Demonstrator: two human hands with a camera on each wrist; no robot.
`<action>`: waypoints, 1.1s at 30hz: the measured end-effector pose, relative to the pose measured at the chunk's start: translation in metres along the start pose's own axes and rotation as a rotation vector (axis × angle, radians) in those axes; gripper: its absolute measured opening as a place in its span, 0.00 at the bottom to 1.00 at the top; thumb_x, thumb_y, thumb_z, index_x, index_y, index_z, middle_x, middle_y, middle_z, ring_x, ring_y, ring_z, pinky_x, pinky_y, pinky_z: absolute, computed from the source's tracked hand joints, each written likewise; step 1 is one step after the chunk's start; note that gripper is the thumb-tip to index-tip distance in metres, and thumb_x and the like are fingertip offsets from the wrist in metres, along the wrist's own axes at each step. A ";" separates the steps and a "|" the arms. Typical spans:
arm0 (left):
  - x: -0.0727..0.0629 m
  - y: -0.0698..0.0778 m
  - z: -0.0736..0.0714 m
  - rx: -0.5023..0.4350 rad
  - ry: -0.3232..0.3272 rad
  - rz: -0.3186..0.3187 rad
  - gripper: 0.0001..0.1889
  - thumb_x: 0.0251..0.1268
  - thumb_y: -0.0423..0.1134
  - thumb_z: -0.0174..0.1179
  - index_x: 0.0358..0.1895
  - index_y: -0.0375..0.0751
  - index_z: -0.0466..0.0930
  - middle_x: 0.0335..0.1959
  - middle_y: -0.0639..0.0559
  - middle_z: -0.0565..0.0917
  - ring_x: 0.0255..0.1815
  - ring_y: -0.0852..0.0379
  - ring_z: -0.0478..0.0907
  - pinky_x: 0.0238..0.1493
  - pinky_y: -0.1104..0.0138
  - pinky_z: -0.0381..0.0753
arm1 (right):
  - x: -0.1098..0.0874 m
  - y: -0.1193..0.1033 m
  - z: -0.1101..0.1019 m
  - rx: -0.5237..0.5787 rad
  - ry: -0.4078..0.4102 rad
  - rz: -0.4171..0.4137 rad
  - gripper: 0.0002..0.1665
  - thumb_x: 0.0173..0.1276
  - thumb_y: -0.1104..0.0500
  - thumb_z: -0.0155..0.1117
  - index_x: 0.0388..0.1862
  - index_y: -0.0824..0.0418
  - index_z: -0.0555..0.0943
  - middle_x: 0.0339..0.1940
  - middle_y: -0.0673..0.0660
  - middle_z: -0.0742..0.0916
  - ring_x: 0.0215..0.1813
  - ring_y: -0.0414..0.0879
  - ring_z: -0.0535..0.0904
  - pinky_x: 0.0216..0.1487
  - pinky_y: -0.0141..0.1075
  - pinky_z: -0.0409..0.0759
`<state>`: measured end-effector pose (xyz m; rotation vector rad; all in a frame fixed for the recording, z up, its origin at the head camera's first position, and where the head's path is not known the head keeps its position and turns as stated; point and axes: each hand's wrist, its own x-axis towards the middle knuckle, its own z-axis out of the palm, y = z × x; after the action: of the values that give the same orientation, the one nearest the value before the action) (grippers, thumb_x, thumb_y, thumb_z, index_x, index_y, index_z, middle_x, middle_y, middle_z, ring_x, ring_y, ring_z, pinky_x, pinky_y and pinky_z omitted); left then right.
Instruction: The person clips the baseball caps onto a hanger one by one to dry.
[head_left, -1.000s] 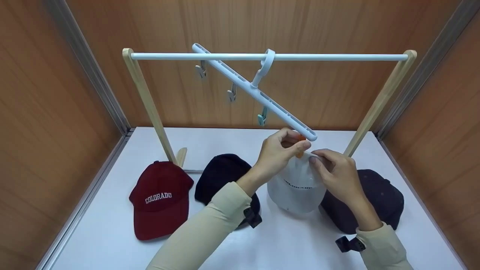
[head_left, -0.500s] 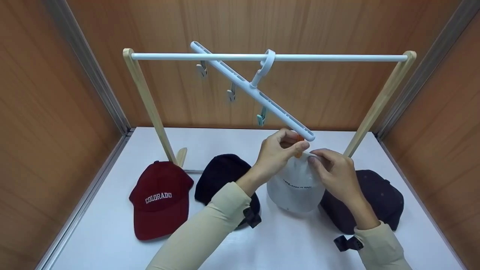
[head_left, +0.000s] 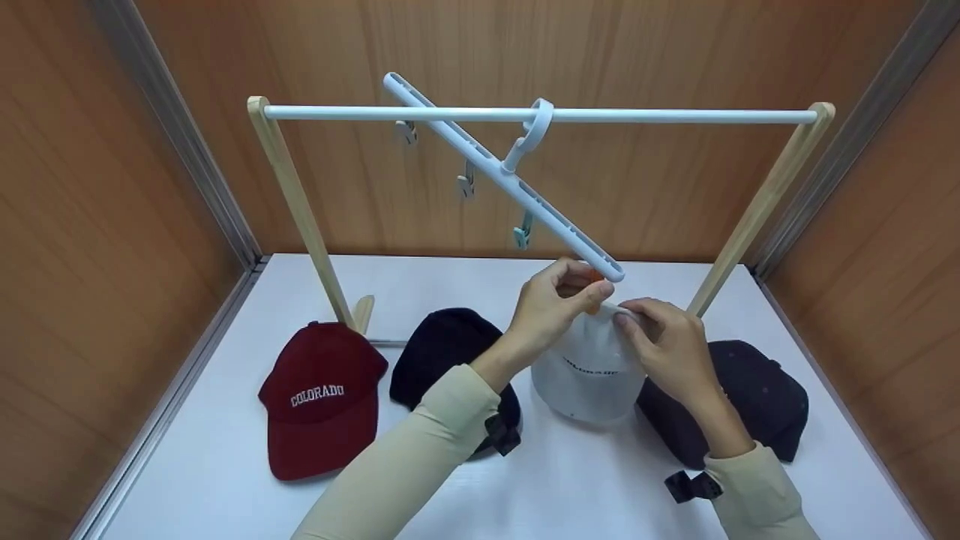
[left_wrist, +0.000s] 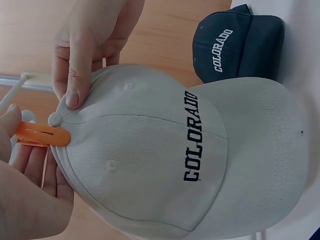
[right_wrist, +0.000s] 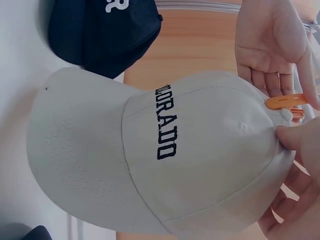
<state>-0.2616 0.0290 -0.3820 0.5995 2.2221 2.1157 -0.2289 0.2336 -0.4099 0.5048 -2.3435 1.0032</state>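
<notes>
Your left hand (head_left: 551, 300): thumb and fingers closed in a pinch on the orange clothespin (left_wrist: 42, 134), just under the near end of the white clip hanger (head_left: 502, 176). Clothespin tip meets the crown of the off-white COLORADO baseball cap (head_left: 589, 390), right beside its top button (left_wrist: 55, 119); cannot tell how much cloth sits between the prongs.

Your right hand (head_left: 671, 341): thumb and curled fingers pinching the same crown fabric, close by the button. Only a small gap between your two hands. Off-white cap is below the hanger's near end, crown up, brim pointing down, dark lettering on the front panel. Whether the brim touches the white tabletop (head_left: 570, 495), cannot tell.

Hanger hooked over the white rail (head_left: 660, 115), its bar running aslant beneath. Along it hang a teal clip (head_left: 522, 235) and two greyish clips (head_left: 466, 184). Rail spans two pale wooden posts (head_left: 304, 210).

On the tabletop: maroon COLORADO cap (head_left: 322, 405) to your left; dark navy cap (head_left: 450, 345) next to it, partly behind your left forearm; another dark cap (head_left: 750, 390) to your right, partly behind your right hand and wrist.
</notes>
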 end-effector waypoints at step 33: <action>0.002 -0.010 -0.011 0.081 -0.001 -0.032 0.26 0.75 0.54 0.67 0.71 0.52 0.78 0.65 0.58 0.84 0.68 0.60 0.80 0.69 0.64 0.78 | -0.003 0.016 0.013 -0.031 -0.054 0.084 0.15 0.74 0.63 0.73 0.57 0.65 0.87 0.53 0.62 0.91 0.56 0.59 0.86 0.61 0.58 0.81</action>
<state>-0.2687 0.0191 -0.3901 0.5646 2.3110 2.0187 -0.2396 0.2352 -0.4279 0.4290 -2.4424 1.0007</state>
